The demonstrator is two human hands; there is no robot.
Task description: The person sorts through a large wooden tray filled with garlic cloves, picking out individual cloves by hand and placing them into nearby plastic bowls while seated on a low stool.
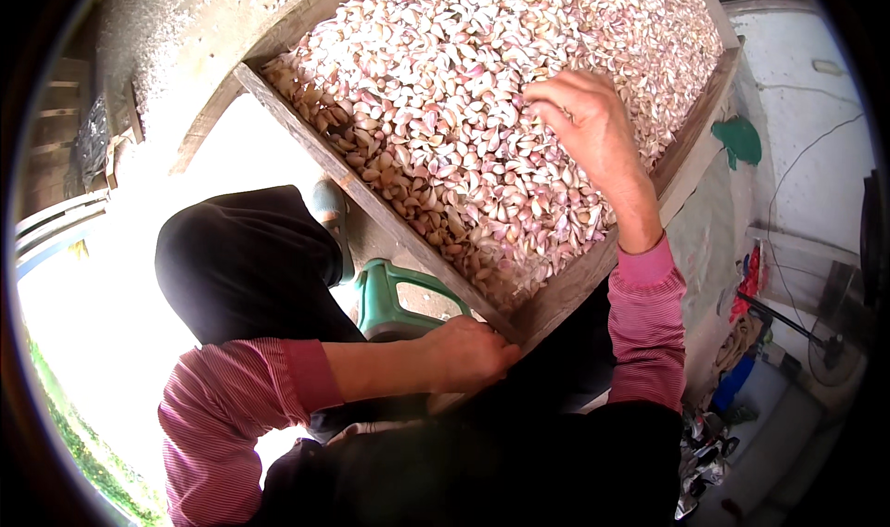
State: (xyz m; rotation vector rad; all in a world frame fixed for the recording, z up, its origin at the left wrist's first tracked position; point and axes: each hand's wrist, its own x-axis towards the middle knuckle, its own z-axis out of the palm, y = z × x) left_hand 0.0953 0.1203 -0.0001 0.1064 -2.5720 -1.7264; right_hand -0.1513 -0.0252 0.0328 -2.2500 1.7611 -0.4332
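A wooden tray (338,177) holds a thick layer of loose garlic cloves (436,91) with pinkish-white skins. Over the cloves, toward the tray's right side, is my right hand (589,119). Its fingers and thumb are bent in a pinch, and whatever lies between the tips is too small to make out. My left hand (468,355) is closed in a fist against the tray's near corner, outside the frame. The curled fingers hide anything inside it.
A green plastic stool (394,295) stands below the tray's left edge, near my knee and shod foot (329,203). Right of the tray lie a green piece (739,141), a dark rod (788,318) and assorted clutter. Small scraps cover the floor at upper left.
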